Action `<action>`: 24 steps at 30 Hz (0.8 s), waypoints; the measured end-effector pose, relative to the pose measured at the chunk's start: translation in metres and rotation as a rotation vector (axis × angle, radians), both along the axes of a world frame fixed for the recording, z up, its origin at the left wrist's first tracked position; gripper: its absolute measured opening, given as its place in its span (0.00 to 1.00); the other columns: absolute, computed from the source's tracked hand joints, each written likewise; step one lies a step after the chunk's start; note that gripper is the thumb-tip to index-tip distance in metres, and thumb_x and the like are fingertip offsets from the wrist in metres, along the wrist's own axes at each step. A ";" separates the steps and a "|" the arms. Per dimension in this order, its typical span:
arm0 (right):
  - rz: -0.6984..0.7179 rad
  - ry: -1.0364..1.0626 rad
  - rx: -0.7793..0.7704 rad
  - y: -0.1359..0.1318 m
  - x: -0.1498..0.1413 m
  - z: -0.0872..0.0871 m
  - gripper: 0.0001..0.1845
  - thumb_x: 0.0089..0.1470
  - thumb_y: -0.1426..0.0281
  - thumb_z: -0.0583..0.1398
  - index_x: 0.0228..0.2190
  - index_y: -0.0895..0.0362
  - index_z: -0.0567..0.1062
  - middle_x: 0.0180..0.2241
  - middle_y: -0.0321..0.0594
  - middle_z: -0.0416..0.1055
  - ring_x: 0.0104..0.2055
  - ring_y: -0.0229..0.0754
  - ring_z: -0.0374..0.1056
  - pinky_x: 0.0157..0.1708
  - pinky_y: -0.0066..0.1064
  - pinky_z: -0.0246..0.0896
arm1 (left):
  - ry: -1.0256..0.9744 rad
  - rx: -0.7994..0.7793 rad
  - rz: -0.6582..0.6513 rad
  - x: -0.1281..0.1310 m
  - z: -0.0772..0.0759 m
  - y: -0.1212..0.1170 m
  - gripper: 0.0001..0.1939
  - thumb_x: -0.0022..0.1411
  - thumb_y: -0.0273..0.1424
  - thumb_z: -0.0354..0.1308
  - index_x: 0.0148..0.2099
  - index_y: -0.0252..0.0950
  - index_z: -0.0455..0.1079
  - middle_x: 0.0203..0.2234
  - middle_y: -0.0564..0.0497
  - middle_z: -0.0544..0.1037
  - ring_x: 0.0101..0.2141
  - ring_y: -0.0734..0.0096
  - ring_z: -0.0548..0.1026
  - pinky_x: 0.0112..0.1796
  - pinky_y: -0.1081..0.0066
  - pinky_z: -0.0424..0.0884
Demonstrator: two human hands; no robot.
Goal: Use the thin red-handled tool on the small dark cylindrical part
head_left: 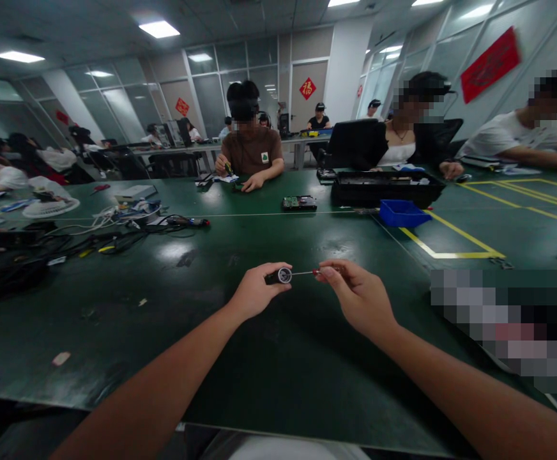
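Above the green table (269, 377), my left hand (254, 292) pinches a small black round part (284, 275) with a pale ring on its end; I cannot make out its exact kind. My right hand (362, 297) is closed on a screwdriver (302, 273) with a thin metal shaft and a reddish handle, mostly hidden by the fingers. The shaft points left, and its tip meets the ringed end of the black part. Whether the tip sits inside it is too small to tell.
Ahead lie a hard drive (299, 202), a blue bin (403, 213) and a long black tray (388, 189). Tangled cables (115, 233) cover the left side. A co-worker (252, 150) sits opposite, handling a tool. Yellow tape (465, 254) marks the right side.
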State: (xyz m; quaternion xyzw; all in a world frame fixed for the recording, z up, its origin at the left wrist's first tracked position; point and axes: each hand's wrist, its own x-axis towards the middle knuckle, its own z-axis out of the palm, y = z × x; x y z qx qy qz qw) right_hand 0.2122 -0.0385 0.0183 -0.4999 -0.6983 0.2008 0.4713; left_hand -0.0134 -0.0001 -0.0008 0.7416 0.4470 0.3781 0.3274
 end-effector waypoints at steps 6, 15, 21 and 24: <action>-0.037 -0.151 0.072 -0.004 0.001 0.007 0.13 0.60 0.58 0.60 0.37 0.53 0.79 0.28 0.38 0.79 0.26 0.43 0.74 0.28 0.34 0.65 | 0.038 0.047 -0.041 0.000 -0.002 -0.002 0.19 0.56 0.28 0.68 0.51 0.43 0.76 0.47 0.49 0.80 0.49 0.60 0.75 0.54 0.59 0.66; 0.103 -0.261 0.087 -0.008 -0.002 0.013 0.14 0.65 0.64 0.52 0.39 0.53 0.77 0.29 0.38 0.77 0.31 0.43 0.74 0.32 0.34 0.65 | 0.020 0.058 -0.018 0.001 -0.002 -0.001 0.19 0.55 0.27 0.68 0.50 0.42 0.76 0.46 0.49 0.80 0.48 0.60 0.75 0.53 0.60 0.66; 0.041 -0.287 0.010 -0.006 -0.007 0.016 0.17 0.66 0.64 0.49 0.47 0.55 0.73 0.24 0.35 0.72 0.23 0.40 0.68 0.25 0.32 0.59 | 0.020 0.071 0.005 0.001 -0.001 0.001 0.19 0.55 0.26 0.68 0.50 0.41 0.76 0.45 0.50 0.80 0.47 0.61 0.76 0.52 0.62 0.67; 0.085 -0.297 0.026 -0.007 -0.011 0.024 0.16 0.66 0.66 0.50 0.51 0.57 0.69 0.30 0.38 0.74 0.28 0.42 0.70 0.29 0.33 0.62 | 0.001 0.077 0.018 0.000 0.001 0.001 0.19 0.55 0.25 0.68 0.50 0.41 0.76 0.44 0.50 0.80 0.47 0.62 0.76 0.51 0.63 0.67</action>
